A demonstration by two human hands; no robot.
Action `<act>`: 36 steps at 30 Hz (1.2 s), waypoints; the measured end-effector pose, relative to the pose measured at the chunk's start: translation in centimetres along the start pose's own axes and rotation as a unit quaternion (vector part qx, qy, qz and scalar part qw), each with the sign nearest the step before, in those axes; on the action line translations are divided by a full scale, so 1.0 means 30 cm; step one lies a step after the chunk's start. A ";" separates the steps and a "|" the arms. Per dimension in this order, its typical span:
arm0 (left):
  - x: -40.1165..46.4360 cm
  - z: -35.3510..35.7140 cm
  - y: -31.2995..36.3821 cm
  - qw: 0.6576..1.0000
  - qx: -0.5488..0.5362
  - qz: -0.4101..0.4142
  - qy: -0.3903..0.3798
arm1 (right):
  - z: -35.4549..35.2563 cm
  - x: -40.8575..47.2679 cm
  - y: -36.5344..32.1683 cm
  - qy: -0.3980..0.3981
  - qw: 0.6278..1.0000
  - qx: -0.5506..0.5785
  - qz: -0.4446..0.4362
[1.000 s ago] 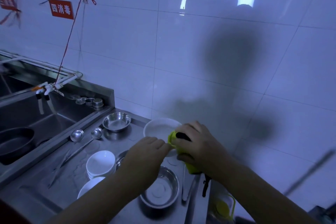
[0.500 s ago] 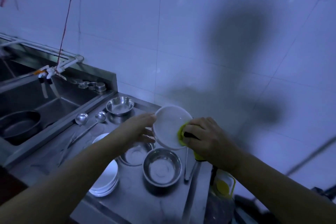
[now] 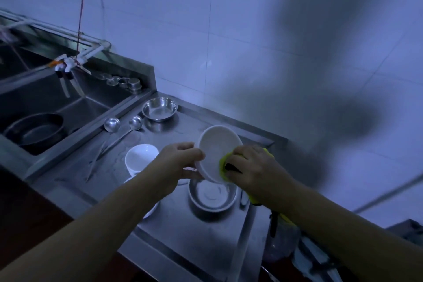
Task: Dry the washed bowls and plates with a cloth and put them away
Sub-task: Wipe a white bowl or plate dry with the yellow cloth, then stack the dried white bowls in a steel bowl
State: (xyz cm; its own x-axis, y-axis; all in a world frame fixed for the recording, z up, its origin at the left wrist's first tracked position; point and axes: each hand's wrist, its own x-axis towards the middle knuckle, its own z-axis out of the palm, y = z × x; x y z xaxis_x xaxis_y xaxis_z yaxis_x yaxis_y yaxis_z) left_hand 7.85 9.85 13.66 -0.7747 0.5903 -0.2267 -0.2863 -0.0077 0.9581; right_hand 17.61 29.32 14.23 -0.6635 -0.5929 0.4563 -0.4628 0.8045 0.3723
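Observation:
A white bowl [image 3: 215,149] is tilted on its side in the air above the steel counter [image 3: 178,231], its inside facing me. My left hand [image 3: 178,162] grips its left rim. My right hand [image 3: 254,169] grips a yellow-green cloth [image 3: 224,165] and presses it against the bowl's lower right rim. Under the bowl a steel bowl [image 3: 212,194] stands on the counter. To the left stands a stack of white bowls [image 3: 140,159], with a white plate [image 3: 151,210] partly hidden under my left forearm.
Another steel bowl [image 3: 159,109] stands at the back of the counter, with two steel ladles [image 3: 124,125] left of it. The sink [image 3: 57,107] on the left holds a dark pan [image 3: 34,131]. Small steel cups [image 3: 128,82] line the sink's back ledge. The tiled wall is close behind.
The view has tipped downward and nearer. The bowl stays in my left hand while the cloth in my right hand has shifted along its lower right rim.

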 end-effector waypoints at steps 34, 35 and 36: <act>0.019 -0.195 -0.410 0.978 -0.081 -0.083 0.171 | 0.465 -0.404 -0.634 -0.311 0.863 0.292 0.271; 0.021 -0.190 -0.423 0.977 -0.086 -0.094 0.172 | 0.467 -0.404 -0.624 -0.311 0.854 0.307 0.282; 0.025 -0.186 -0.433 0.975 -0.093 -0.104 0.173 | 0.464 -0.402 -0.608 -0.315 0.850 0.314 0.283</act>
State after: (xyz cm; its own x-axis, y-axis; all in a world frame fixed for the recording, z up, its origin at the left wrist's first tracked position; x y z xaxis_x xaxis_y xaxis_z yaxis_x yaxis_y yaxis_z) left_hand 7.85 5.88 0.05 -0.8233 0.2881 -0.4892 -0.5299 -0.0811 0.8441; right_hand 25.87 22.30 -9.31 -0.9757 -0.1265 -0.1788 -0.0554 0.9323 -0.3573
